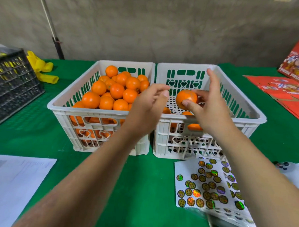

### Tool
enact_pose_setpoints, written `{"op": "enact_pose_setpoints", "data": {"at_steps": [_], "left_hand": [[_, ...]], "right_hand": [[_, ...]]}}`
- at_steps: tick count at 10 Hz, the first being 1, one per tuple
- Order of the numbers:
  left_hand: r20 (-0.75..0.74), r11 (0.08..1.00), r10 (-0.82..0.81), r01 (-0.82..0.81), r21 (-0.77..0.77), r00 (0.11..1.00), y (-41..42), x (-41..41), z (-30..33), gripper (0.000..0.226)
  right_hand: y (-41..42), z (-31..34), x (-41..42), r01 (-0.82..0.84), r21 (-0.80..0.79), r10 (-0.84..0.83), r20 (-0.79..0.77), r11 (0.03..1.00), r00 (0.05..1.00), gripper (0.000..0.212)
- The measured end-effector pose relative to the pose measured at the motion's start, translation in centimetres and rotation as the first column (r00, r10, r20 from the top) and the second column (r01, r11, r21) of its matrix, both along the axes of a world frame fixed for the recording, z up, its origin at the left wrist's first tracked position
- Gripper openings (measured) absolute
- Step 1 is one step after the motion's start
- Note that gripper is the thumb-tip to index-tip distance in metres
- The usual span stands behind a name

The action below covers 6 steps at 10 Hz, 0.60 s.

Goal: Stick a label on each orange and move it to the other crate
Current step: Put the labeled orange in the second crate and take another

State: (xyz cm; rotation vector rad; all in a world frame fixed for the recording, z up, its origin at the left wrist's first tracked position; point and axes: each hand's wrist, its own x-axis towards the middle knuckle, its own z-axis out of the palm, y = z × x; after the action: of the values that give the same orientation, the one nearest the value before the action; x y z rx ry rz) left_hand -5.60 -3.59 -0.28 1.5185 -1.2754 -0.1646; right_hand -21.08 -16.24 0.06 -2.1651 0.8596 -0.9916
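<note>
Two white plastic crates stand side by side on the green cloth. The left crate [60, 107] is heaped with several oranges [117, 90]. The right crate [258, 116] holds only a few oranges [187, 113] on its floor. My right hand [212, 107] holds one orange [186, 98] above the right crate, thumb and fingers round it. My left hand [149, 104] hovers just left of that orange, over the crates' shared edge, fingers loosely curled with nothing visible in them. Sheets of shiny round labels [205, 184] lie in front of the right crate.
A black crate [13, 83] stands at the far left with yellow plastic [41, 69] behind it. White paper [14, 181] lies at the near left. Red fruit cartons [287, 88] lie at the right. A white device [286, 170] sits by the labels.
</note>
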Motion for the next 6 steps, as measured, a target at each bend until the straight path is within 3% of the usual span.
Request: {"op": "enact_pose_setpoints", "data": {"at_steps": [1, 2, 3, 4, 6], "left_hand": [[0.305, 0.95, 0.179, -0.245, 0.194, 0.935, -0.9, 5.8, 0.3, 0.028], [0.322, 0.811, 0.181, -0.326, 0.486, 0.929, -1.7, 9.7, 0.1, 0.034], [0.266, 0.605, 0.07, -0.253, 0.755, 0.962, -3.0, 10.2, 0.6, 0.044], [0.416, 0.444, 0.074, -0.404, 0.8, 0.906, -4.4, 10.5, 0.5, 0.068], [0.518, 0.419, 0.005, -0.473, 0.775, 0.855, -5.4, 10.8, -0.7, 0.075]], "right_hand": [[-1.2, -0.4, 0.7, 0.026, -0.056, -0.039, -0.255, 0.998, 0.966, 0.092], [-0.7, -1.5, 0.8, 0.024, -0.167, -0.054, -0.179, 0.986, 0.982, 0.06], [0.6, -2.2, 1.1, 0.005, -0.21, -0.009, -0.016, 0.978, 1.0, 0.019], [2.1, -2.4, 1.6, -0.044, -0.104, 0.055, 0.11, 0.994, 0.992, 0.011], [2.6, -1.5, 2.6, -0.104, 0.075, 0.087, 0.204, 0.992, 0.975, 0.011]]}}
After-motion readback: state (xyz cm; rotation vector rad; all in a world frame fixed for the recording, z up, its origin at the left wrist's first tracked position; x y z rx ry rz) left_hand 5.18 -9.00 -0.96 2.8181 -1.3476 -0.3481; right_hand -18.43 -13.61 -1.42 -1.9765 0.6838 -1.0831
